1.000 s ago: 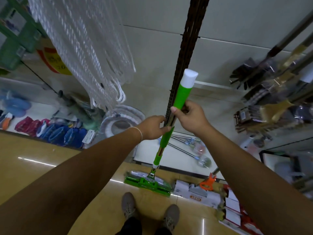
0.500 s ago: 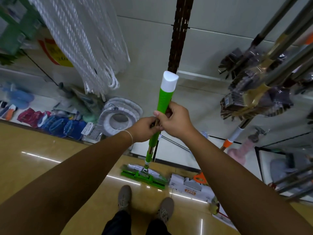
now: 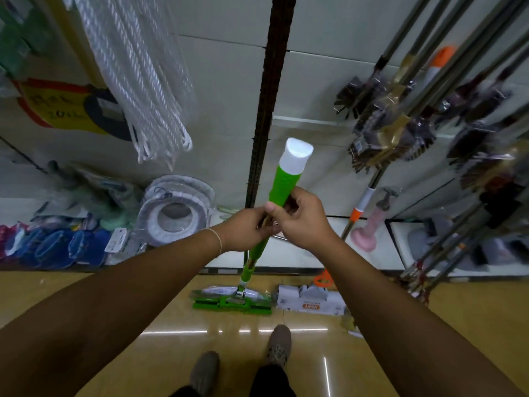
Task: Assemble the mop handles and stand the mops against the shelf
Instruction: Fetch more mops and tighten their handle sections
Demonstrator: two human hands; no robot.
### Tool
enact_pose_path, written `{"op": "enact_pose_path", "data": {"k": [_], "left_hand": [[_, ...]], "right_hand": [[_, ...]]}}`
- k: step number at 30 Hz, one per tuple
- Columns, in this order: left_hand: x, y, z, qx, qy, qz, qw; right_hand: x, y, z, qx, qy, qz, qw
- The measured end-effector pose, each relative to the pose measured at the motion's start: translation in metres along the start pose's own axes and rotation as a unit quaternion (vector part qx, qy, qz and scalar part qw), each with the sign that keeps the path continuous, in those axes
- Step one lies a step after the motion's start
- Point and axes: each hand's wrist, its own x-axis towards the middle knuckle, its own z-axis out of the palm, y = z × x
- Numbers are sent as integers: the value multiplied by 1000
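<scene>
A green mop stands upright in front of me, its flat green head (image 3: 232,300) resting on the tan floor near the shelf base. The green handle (image 3: 282,186) ends in a white cap (image 3: 296,154) pointing up toward me. My left hand (image 3: 246,229) grips the pole just below the green grip. My right hand (image 3: 300,219) is closed around the bottom of the grip, touching the left hand. The joint between the handle sections is hidden under my fingers.
A dark slotted shelf upright (image 3: 270,96) runs behind the mop. Brooms and mops (image 3: 400,116) hang at the right, white rope bundles (image 3: 143,81) at the left. A white box (image 3: 310,302) and an orange-collared mop (image 3: 357,213) sit right of the mop head. My shoes (image 3: 277,343) are below.
The mop's top has swung a little left then settled, and my hands have come closer together on the handle. The view has shifted, showing more hanging brooms on the right.
</scene>
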Motion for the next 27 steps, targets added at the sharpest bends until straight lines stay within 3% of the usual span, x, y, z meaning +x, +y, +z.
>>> {"op": "enact_pose_path", "data": {"k": [5,12,20,27], "left_hand": [[-27,28,-4,7,-50,68,996],[-44,124,-34,26,-93,194,976],[-47,253,-20,-164,-176,255,937],[-38,354,33,-228,-257,281,896]], "right_hand": [[-54,-30,-18,43,41,-10,998],[-112,-100,-73,96,129,-59,985],[-174,-161,-168,84,271,-95,954],[-230,-172,-249,47,383,-50,921]]}}
